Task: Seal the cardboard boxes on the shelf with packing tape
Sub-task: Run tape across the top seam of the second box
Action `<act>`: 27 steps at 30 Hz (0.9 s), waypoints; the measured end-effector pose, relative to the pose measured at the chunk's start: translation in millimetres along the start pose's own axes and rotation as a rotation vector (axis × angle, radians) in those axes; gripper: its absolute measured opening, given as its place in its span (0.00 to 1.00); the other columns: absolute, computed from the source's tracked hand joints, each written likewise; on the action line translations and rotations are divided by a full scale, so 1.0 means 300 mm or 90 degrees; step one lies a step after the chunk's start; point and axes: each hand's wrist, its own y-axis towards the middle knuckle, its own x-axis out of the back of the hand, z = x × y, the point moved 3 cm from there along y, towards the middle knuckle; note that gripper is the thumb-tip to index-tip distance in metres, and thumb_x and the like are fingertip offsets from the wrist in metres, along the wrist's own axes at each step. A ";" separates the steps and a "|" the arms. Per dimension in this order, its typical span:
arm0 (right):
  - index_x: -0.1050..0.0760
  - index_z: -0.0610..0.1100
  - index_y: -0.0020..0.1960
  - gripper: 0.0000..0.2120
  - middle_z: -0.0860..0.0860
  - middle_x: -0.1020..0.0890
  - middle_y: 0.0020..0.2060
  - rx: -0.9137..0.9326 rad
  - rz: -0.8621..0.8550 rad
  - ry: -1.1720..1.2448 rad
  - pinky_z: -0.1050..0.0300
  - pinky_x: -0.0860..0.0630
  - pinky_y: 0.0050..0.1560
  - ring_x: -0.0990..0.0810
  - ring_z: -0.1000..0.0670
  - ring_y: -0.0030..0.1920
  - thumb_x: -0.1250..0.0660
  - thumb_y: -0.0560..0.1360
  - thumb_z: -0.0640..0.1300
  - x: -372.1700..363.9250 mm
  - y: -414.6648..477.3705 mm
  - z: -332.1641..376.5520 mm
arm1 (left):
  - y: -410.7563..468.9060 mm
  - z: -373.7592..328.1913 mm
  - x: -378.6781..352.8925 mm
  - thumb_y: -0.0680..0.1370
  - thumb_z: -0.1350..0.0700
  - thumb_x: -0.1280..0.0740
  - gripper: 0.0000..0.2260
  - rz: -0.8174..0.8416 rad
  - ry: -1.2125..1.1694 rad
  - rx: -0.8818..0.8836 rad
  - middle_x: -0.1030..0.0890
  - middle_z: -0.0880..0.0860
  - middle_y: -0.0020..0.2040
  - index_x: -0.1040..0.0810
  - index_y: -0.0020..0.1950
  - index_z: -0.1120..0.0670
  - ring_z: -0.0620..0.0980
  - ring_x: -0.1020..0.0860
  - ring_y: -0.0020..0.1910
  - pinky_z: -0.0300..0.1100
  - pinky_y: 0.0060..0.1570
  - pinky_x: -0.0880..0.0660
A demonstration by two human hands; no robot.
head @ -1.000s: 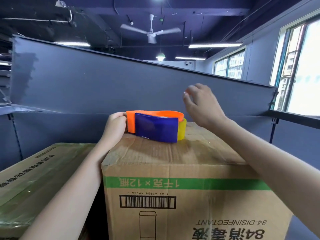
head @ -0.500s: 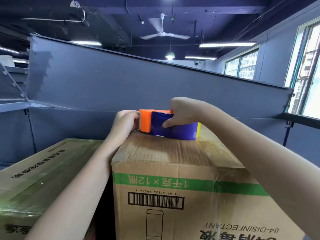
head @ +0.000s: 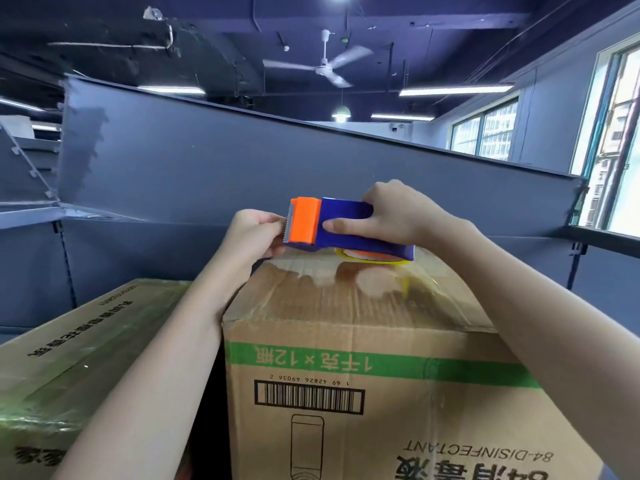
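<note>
Right up close, the tall cardboard box (head: 381, 410) fills the foreground, its green band, barcode and disinfectant print facing us upside down, with a second box (head: 69, 341) lying lower just to its left, its top glossy with film. Both forearms reach up over the near edge. On top of the tall box, at its far end, there's the tape dispenser (head: 343, 220), lifted a touch, with its yellowish tape roll (head: 377, 259) just above the glossy top. The right hand (head: 394, 216) clamps the blue body, thumb on the near side, fingers wrapped over. The left hand (head: 254, 233) has its fingers curled, pinching at the toothed edge of the orange head (head: 304, 220). Behind stands the grey shelf panel (head: 242, 168), then the ceiling fan (head: 323, 64) and windows (head: 485, 133).
</note>
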 end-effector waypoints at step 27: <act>0.27 0.42 0.35 0.38 0.48 0.24 0.20 -0.129 0.251 0.087 0.63 0.30 0.24 0.24 0.50 0.21 0.42 0.51 0.77 0.129 0.027 -0.160 | 0.053 0.074 0.167 0.78 0.67 0.40 0.07 -0.048 -0.085 0.233 0.34 0.52 0.27 0.27 0.40 0.64 0.42 0.44 0.16 0.31 0.18 0.43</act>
